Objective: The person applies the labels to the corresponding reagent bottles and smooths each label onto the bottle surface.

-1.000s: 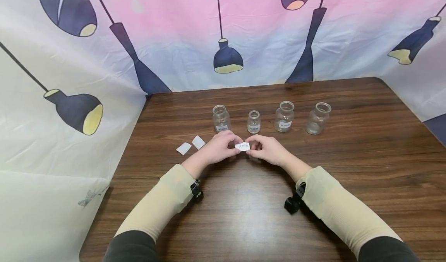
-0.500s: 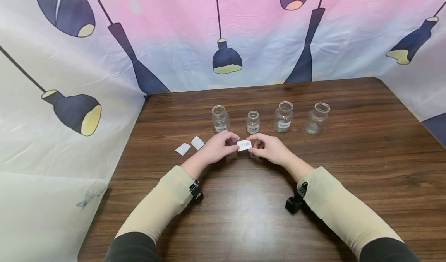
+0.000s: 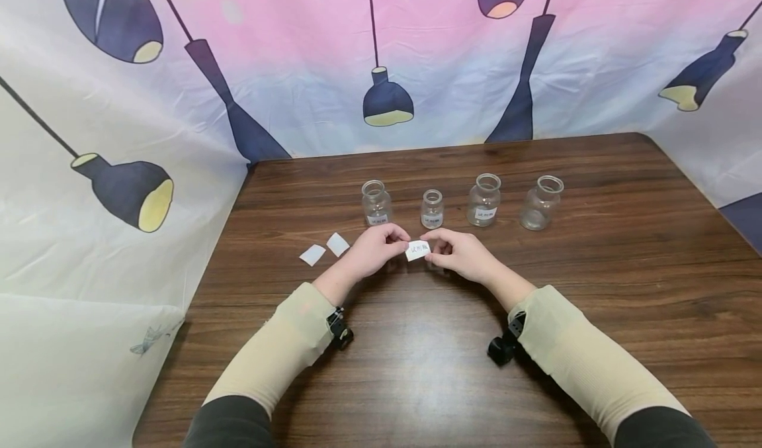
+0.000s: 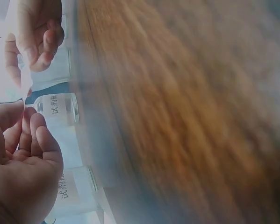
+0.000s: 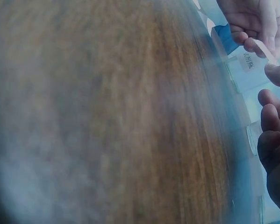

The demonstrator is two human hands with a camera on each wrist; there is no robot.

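Observation:
Between my two hands is a small white paper label (image 3: 418,251) with handwritten-looking dark characters, held above the table in front of the jars. My left hand (image 3: 375,249) pinches its left edge between thumb and fingertip. The right hand (image 3: 461,255) pinches the opposite edge. In the left wrist view the label (image 4: 25,79) appears nearly edge-on, so its face is hidden. Behind the hands stand a labelled glass jar (image 3: 377,200), a smaller labelled jar (image 3: 432,208) and another labelled jar (image 3: 485,200). At the row's right end, a glass jar (image 3: 540,203) shows no label.
Left of my left hand, two white paper pieces, a nearer one (image 3: 312,255) and a farther one (image 3: 338,244), lie on the dark wooden table (image 3: 381,382). A patterned cloth (image 3: 321,104) hangs behind the table and along its sides.
The label has shifted slightly right and now tilts, its right side higher. My left thumb has moved slightly at its left edge. The jars and loose paper pieces stay in place.

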